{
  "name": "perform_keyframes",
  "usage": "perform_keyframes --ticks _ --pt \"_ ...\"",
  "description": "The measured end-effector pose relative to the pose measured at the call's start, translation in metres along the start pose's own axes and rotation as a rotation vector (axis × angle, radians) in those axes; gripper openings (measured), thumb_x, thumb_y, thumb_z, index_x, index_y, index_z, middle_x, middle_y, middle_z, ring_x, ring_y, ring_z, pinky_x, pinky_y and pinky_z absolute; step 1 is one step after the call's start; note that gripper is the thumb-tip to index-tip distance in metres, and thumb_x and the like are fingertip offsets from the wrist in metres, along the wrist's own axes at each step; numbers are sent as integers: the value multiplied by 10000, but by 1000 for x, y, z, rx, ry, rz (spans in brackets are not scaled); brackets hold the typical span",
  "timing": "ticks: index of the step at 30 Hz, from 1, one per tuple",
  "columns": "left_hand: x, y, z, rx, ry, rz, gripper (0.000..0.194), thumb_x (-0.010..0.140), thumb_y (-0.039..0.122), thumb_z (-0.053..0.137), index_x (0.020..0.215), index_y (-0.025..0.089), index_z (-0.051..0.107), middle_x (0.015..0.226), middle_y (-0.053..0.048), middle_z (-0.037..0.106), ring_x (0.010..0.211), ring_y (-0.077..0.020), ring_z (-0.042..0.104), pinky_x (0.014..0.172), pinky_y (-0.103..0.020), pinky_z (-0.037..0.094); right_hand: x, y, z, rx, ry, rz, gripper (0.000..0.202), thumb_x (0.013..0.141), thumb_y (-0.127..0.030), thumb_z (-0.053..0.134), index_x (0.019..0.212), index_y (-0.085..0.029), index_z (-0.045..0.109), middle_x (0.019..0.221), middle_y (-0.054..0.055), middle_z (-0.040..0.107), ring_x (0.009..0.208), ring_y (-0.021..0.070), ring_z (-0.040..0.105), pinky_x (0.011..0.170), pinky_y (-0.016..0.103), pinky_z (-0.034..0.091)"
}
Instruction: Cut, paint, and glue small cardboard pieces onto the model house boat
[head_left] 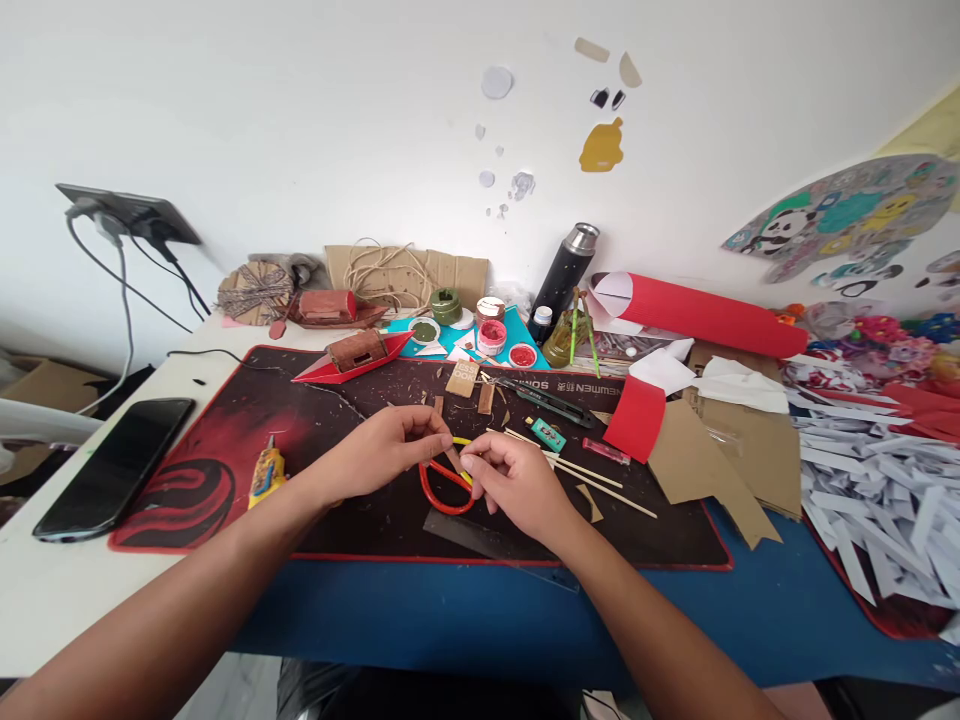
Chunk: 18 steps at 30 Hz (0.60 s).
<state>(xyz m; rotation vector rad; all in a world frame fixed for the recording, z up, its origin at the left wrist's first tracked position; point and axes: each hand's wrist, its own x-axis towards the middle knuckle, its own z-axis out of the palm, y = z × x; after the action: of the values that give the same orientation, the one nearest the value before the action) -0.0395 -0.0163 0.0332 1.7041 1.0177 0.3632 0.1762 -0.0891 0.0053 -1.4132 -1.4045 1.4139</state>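
My left hand (386, 447) and my right hand (517, 482) meet over the middle of the black and red desk mat (225, 440). Between their fingertips they pinch a small brown cardboard strip (453, 455). Under the hands lie scissors with red and yellow handles (442, 490). A dark ruler (469, 535) lies just below them. Thin wooden sticks (592, 478) lie to the right of my right hand.
A glue tube (265, 472) and a black phone (112, 465) lie at the left. A red paper boat model (352, 355), paint pots (491, 335), a black flask (562, 270), a red paper roll (705, 315), cardboard pieces (705, 460) and white paper strips (877, 480) crowd the back and right.
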Motion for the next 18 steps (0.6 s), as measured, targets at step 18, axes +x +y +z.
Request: perform_keyframes --ticks 18 --pt "0 0 9 -120 -57 -33 396 885 589 750 865 195 719 773 -2 702 714 -168 560 658 -278 433 -4 6 9 148 -106 96 225 925 -427 670 903 -205 638 613 -44 671 408 91 525 436 217 397"
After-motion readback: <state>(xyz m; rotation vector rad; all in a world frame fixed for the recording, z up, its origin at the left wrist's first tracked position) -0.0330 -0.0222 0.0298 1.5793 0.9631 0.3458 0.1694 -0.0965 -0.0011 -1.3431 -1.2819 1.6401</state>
